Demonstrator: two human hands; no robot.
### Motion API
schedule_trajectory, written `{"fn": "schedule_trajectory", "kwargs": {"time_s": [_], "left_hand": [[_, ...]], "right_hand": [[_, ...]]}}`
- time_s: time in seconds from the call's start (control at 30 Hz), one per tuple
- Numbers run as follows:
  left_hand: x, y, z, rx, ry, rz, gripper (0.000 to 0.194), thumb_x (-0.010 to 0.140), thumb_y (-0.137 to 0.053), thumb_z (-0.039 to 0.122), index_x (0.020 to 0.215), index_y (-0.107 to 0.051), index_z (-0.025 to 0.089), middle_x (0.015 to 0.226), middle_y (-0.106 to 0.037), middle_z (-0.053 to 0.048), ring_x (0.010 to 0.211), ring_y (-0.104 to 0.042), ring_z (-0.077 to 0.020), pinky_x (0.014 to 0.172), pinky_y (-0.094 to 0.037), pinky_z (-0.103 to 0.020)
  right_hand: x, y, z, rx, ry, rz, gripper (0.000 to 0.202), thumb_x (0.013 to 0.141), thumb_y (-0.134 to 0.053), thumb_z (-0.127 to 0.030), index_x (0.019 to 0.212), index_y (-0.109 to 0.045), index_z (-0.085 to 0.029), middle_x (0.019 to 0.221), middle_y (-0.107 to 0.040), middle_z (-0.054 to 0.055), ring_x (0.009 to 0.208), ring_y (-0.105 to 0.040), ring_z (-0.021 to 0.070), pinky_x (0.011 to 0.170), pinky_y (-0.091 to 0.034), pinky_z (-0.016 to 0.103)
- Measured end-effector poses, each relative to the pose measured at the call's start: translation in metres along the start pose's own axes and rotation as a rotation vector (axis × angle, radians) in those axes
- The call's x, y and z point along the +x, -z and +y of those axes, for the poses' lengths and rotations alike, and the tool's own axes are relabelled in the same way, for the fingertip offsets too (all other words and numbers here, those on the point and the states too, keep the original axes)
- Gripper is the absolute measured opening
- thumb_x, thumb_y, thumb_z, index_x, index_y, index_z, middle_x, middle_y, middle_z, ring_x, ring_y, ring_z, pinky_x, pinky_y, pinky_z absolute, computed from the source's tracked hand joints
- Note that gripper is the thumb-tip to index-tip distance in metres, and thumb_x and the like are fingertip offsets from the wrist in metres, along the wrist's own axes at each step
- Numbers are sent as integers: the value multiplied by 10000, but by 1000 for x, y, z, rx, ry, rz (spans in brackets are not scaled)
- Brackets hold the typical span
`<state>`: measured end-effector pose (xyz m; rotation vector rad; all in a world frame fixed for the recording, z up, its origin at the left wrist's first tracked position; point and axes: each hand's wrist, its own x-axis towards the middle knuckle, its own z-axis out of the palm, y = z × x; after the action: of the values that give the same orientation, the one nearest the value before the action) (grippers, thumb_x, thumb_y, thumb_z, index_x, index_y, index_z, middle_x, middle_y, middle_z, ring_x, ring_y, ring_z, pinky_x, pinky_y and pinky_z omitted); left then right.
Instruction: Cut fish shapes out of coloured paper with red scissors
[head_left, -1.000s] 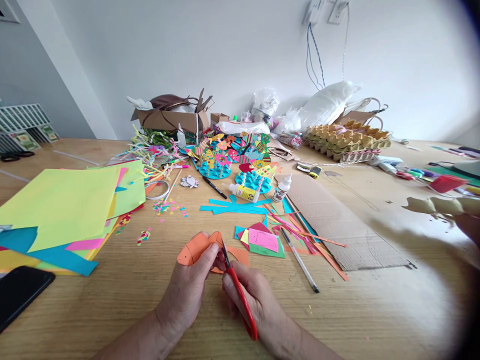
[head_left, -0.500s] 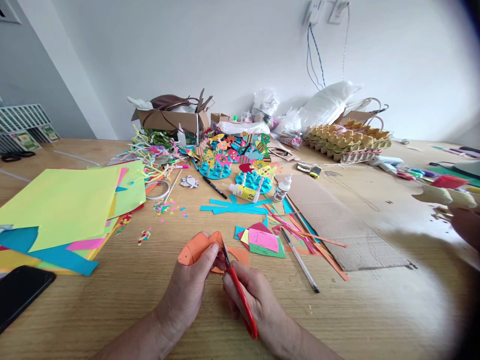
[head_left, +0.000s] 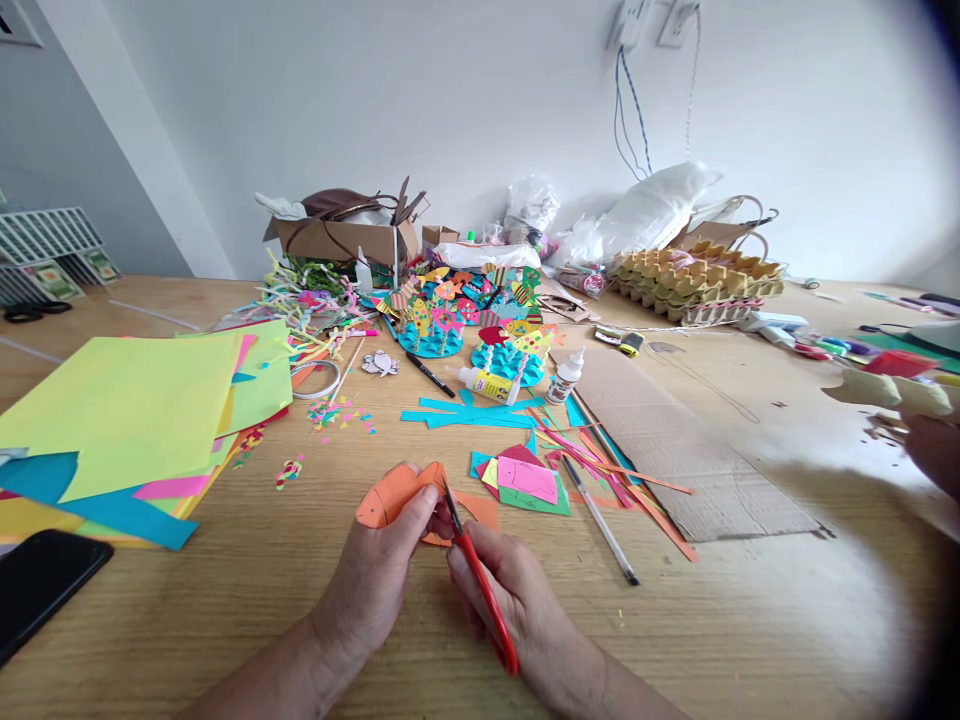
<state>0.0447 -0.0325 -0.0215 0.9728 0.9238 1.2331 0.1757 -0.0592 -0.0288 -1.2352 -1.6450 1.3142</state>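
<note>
Between the thumb and fingers of my left hand point(head_left: 382, 565) is an orange paper fish point(head_left: 394, 492) with an eye and a gill line drawn on it. My right hand point(head_left: 517, 595) grips red-handled scissors point(head_left: 484, 590), whose dark blades meet the tail end of the fish. My left fingers partly hide the paper behind the thumb. Under and beyond the hands lie orange scraps point(head_left: 480, 508) on the table. To the right is a small stack of coloured paper pieces, a pink one point(head_left: 527, 478) with a drawn outline on top.
A pen point(head_left: 600, 520) and paper strips lie beside a cardboard sheet point(head_left: 690, 450). Glue bottles point(head_left: 487, 385) stand or lie before decorated blue egg-carton pieces point(head_left: 427, 342). Yellow paper sheets point(head_left: 120, 400) and a black phone point(head_left: 49, 585) are left. Another person's hand point(head_left: 934, 445) shows far right.
Hardly anything differs. My right hand and the scissors have shifted very slightly, while the fish stays in my left hand.
</note>
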Motion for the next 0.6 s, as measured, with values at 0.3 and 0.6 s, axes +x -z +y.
{"fn": "schedule_trajectory", "kwargs": {"time_s": [0.3, 0.6], "left_hand": [[2, 2, 5, 42, 13, -55, 136, 809, -529, 226, 729, -624, 170, 678, -587, 7, 673, -538, -134, 640, -466, -236], [5, 2, 10, 60, 45, -68, 156, 773, -543, 243, 672, -606, 141, 661, -592, -14, 649, -543, -146, 614, -477, -258]], "right_hand": [[-1, 4, 3, -20, -21, -46, 267, 882, -387, -328, 658, -395, -182, 554, -320, -54, 487, -335, 77, 442, -248, 196], [0, 8, -4, -65, -44, -67, 283, 878, -368, -357, 654, -368, -185, 554, -291, -52, 483, -307, 77, 434, -221, 204]]}}
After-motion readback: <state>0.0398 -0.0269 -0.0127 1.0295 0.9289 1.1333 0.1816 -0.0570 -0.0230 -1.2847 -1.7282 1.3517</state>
